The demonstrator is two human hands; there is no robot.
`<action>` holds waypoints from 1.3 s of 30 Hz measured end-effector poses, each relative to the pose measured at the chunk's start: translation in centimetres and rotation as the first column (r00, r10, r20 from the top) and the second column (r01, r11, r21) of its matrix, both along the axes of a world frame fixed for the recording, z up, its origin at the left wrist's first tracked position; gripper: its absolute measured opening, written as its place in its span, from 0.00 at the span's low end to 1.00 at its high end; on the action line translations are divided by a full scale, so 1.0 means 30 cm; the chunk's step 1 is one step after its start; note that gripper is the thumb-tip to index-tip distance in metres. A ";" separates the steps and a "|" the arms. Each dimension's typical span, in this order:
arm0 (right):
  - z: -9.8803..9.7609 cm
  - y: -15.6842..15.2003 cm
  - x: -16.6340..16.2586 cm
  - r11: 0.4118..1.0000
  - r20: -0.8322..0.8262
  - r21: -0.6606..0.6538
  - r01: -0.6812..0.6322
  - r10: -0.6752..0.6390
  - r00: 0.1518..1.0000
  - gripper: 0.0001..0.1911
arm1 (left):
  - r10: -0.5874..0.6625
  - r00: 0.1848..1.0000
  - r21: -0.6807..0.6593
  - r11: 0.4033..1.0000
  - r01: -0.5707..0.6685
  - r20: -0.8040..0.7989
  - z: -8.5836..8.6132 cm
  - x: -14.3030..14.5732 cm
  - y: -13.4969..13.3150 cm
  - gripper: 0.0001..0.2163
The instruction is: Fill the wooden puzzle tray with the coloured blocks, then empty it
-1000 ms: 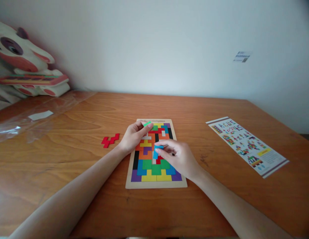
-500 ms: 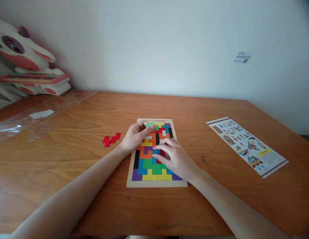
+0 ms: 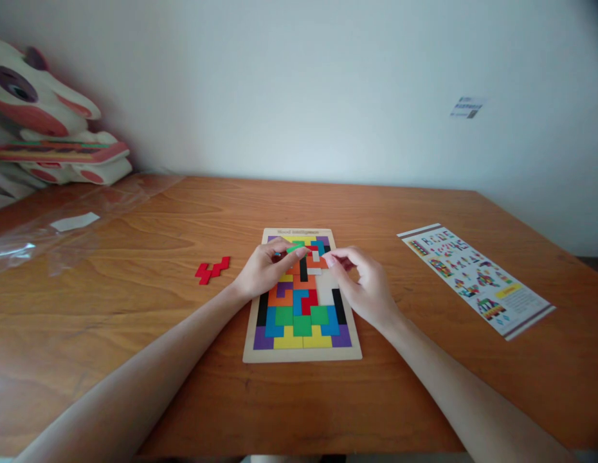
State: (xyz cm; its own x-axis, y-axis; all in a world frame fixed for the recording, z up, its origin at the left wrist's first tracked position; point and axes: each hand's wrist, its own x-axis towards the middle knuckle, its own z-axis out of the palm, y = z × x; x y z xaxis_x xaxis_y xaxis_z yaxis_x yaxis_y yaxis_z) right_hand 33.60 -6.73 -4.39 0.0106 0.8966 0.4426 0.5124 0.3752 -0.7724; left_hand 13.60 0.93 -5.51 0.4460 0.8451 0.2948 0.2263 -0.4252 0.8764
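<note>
A wooden puzzle board (image 3: pixel 253 350) lies flat on the table, filled with coloured block pieces. My left hand (image 3: pixel 260 270) rests over the board's upper left and pinches a small green piece (image 3: pixel 295 247) between thumb and fingers. My right hand (image 3: pixel 364 286) hovers over the board's upper right, fingers curled together near the green piece; nothing shows in them. A blue piece (image 3: pixel 301 299) sits seated in the board's middle beside a red one. A bare pale gap (image 3: pixel 324 289) shows in the board just left of my right hand.
A loose red zigzag piece (image 3: pixel 212 270) lies on the table left of the board. A printed instruction sheet (image 3: pixel 475 278) lies to the right. Clear plastic wrap (image 3: pixel 62 225) and a cartoon animal toy (image 3: pixel 43 128) sit at the far left by the wall.
My right hand set the blue piece into the board's middle, let go, and moved up and right. My left hand shifted the green piece slightly right.
</note>
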 end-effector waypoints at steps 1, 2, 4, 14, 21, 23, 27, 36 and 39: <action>0.000 0.003 0.006 1.000 -0.007 -0.010 0.014 -0.014 1.000 0.10 | -0.016 1.000 0.030 0.999 0.017 -0.026 0.002 0.000 -0.002 0.14; 0.000 0.006 0.011 1.000 -0.014 -0.023 0.022 -0.022 1.000 0.11 | -0.035 0.998 0.048 0.998 0.037 -0.046 0.003 0.000 -0.004 0.14; -0.002 0.009 0.016 0.998 -0.033 -0.057 0.015 -0.017 0.999 0.12 | -0.073 0.995 0.059 0.995 0.077 -0.065 0.002 0.000 -0.010 0.13; -0.014 0.005 0.010 0.969 -0.058 -0.163 -0.184 0.176 0.983 0.11 | -0.128 0.990 -0.204 0.969 0.139 0.064 -0.016 0.016 -0.025 0.17; -0.029 0.007 0.004 0.963 -0.079 -0.191 -0.191 0.179 0.981 0.09 | -0.155 0.988 -0.163 0.975 0.151 -0.010 -0.012 0.015 -0.036 0.17; -0.031 0.016 0.016 0.976 -0.094 -0.173 -0.132 0.117 0.989 0.10 | -0.115 0.990 -0.110 0.988 0.106 -0.078 -0.004 0.013 -0.032 0.16; -0.029 0.052 0.080 0.989 -0.049 -0.123 0.081 -0.088 0.995 0.14 | 0.220 0.874 0.151 0.974 -0.170 -0.433 0.035 -0.053 0.008 0.15; -0.051 0.122 0.257 0.943 0.184 -0.043 0.329 -0.317 0.931 0.12 | 0.240 0.360 0.114 0.934 -0.338 -0.902 0.197 -0.398 0.076 0.24; -0.069 0.128 0.268 0.945 0.218 -0.067 0.321 -0.300 0.929 0.11 | 0.119 0.348 0.008 0.953 -0.302 -0.930 0.206 -0.402 0.064 0.17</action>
